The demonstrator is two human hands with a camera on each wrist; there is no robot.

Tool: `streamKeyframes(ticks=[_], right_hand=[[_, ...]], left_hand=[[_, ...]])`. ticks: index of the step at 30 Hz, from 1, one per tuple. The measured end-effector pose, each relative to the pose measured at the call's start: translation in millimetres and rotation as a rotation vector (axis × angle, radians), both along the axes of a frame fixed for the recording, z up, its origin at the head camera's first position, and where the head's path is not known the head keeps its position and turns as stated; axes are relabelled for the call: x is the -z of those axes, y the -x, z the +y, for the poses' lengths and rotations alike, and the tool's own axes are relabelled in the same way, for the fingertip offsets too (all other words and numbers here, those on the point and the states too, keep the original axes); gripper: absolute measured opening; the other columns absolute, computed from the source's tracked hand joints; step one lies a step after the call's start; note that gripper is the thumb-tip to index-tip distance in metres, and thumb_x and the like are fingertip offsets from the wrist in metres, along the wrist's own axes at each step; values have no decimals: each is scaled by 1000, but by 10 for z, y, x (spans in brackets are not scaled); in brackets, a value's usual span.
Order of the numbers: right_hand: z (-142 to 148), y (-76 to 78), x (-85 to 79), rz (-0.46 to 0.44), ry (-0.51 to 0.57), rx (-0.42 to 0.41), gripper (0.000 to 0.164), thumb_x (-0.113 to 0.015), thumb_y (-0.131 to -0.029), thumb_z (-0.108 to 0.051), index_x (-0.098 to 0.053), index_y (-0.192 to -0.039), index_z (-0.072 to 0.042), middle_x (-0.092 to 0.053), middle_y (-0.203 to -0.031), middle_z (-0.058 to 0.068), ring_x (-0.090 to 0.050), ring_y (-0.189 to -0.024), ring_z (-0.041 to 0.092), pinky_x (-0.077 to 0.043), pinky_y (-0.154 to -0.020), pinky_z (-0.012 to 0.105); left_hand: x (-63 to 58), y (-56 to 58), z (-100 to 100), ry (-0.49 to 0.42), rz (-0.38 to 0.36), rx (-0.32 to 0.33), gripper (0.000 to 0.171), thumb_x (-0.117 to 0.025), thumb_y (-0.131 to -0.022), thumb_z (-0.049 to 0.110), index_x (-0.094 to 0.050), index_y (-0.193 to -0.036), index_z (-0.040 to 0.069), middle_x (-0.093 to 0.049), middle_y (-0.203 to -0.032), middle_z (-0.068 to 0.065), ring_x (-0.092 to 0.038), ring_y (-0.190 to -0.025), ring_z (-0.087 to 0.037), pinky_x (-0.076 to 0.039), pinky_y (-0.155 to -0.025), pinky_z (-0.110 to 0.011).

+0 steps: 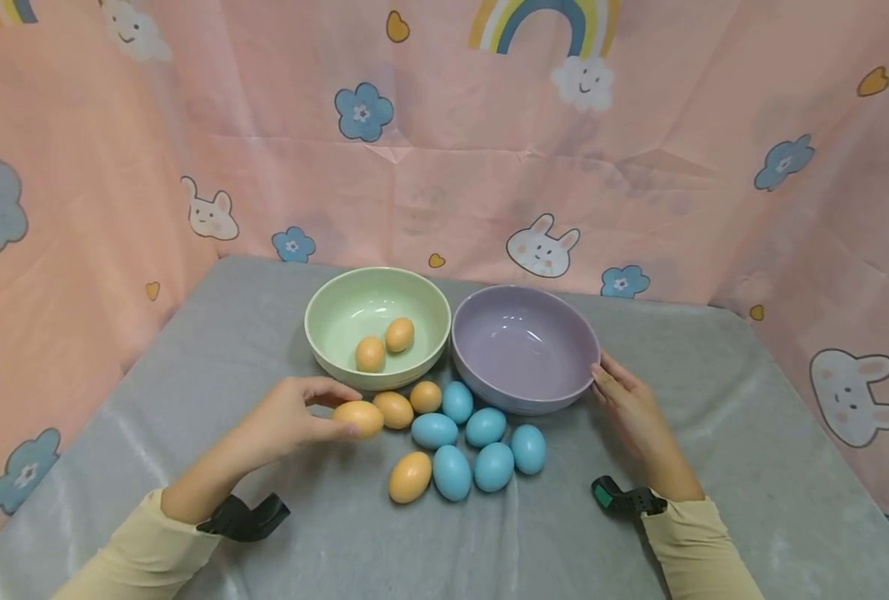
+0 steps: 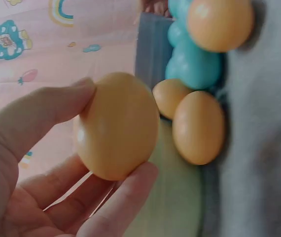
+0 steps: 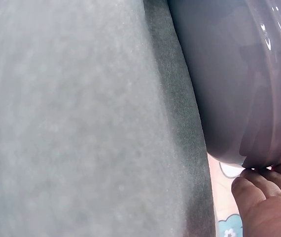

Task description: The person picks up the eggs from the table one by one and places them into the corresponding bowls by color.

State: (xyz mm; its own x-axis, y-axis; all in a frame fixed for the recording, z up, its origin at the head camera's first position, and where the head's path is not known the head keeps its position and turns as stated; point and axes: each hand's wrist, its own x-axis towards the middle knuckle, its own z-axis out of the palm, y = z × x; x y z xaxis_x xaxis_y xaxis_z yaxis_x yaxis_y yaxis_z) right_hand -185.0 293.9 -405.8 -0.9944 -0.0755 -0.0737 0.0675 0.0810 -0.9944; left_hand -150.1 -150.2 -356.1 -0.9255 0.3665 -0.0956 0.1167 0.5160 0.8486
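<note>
My left hand [image 1: 294, 421] pinches an orange egg [image 1: 359, 418] between thumb and fingers, just in front of the green bowl [image 1: 317, 354]. In the left wrist view the held egg [image 2: 118, 126] fills the grip. Two orange eggs [image 1: 370, 354] lie inside that bowl. On the cloth, three orange eggs [image 1: 410, 477] lie beside several blue eggs [image 1: 451, 472]. My right hand [image 1: 639, 412] touches the right side of the purple bowl [image 1: 522, 350], which holds nothing. The right wrist view shows extended fingers [image 3: 251, 190] against the bowl's outer wall [image 3: 229, 89]; the thumb is hidden there.
A grey cloth [image 1: 324, 533] covers the table. Pink printed curtain [image 1: 444, 183] encloses the back and both sides. The two bowls stand side by side near the back, close behind the clustered eggs.
</note>
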Motion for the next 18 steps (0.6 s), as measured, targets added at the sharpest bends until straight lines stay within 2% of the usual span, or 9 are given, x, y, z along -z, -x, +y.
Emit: streamKeyframes(ticks=[5, 11, 14, 18], right_hand=[[1, -1, 6, -21, -28, -2, 70, -47, -106, -31, -12, -157, 1, -6, -167, 14, -10, -154, 26, -25, -119, 25], [7, 2, 22, -18, -28, 0, 69, -46, -107, -30, -12, -157, 2, -6, -167, 14, -10, -154, 25, -26, -119, 23], [13, 8, 30, -9, -19, 1, 69, -46, -107, -30, -12, -157, 3, -6, -167, 15, -10, -154, 26, -28, -117, 21], [16, 11, 28, -13, -13, 1, 70, -47, -106, -30, -12, -157, 3, -5, -167, 15, -10, -154, 25, -27, -118, 22]], left_hand=[[-154, 93, 25, -18, 15, -64, 41, -81, -82, 35, -73, -115, 13, -73, -113, -5, -62, -113, -23, -51, -87, -31], [-338, 269, 108, 12, 68, -119, 47, -80, -83, 37, -71, -121, 11, -71, -121, -8, -62, -115, -26, -53, -86, -31], [-428, 359, 141, 10, 98, -135, 47, -79, -85, 36, -71, -123, 11, -70, -124, -10, -59, -122, -27, -53, -90, -34], [-507, 476, 185, -5, 89, -162, 50, -80, -84, 37, -69, -125, 12, -69, -127, -9, -57, -126, -26, -50, -97, -39]])
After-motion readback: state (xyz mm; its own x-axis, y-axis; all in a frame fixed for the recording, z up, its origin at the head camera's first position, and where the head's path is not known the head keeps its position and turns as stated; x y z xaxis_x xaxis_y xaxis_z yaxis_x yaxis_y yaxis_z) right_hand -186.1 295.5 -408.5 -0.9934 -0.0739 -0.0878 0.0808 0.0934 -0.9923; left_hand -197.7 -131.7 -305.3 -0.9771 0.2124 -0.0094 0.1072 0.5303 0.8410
